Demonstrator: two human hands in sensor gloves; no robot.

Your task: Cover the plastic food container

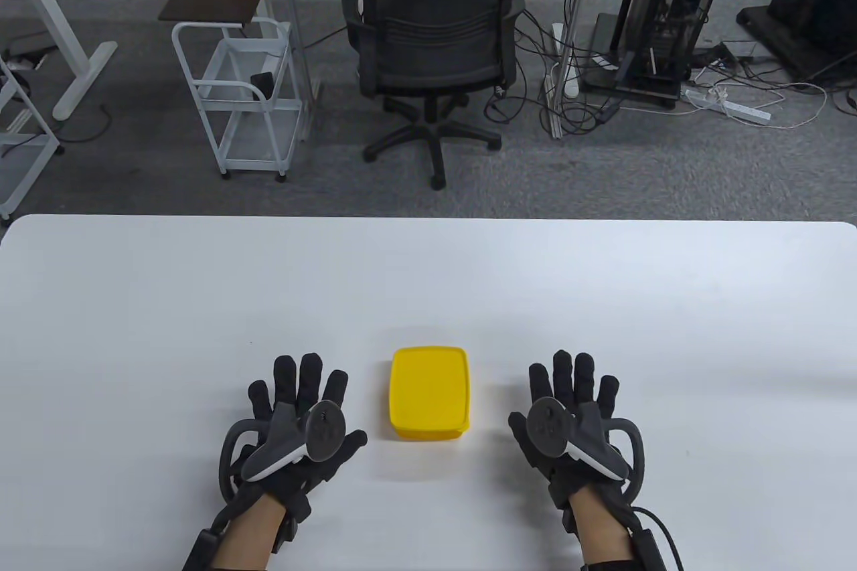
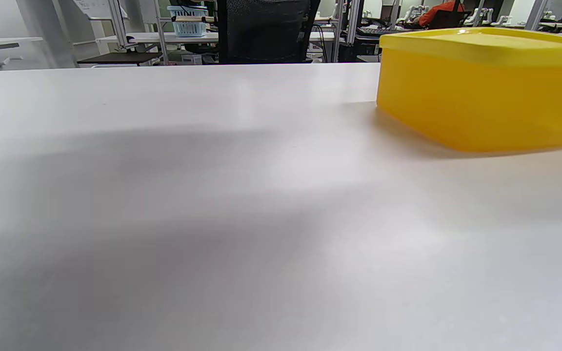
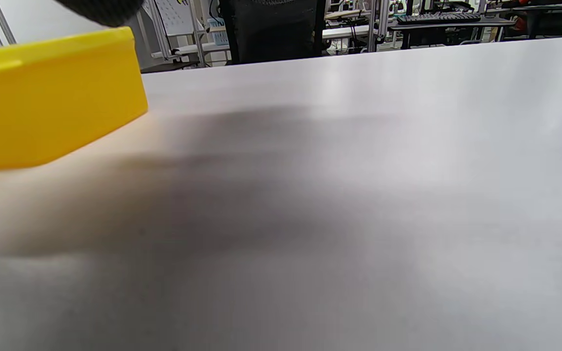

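A yellow plastic food container (image 1: 428, 391) stands on the white table (image 1: 428, 290) near the front edge, with its yellow lid on top. It also shows in the left wrist view (image 2: 486, 92) at the right and in the right wrist view (image 3: 47, 97) at the left. My left hand (image 1: 301, 407) lies flat on the table to the left of the container, fingers spread, holding nothing. My right hand (image 1: 569, 403) lies flat to the right of it, fingers spread, holding nothing. Neither hand touches the container.
Beyond the table's far edge stand a black office chair (image 1: 435, 42), a white wire cart (image 1: 234, 102) and a computer stand with cables (image 1: 663, 29) on grey carpet. Nothing else lies on the table.
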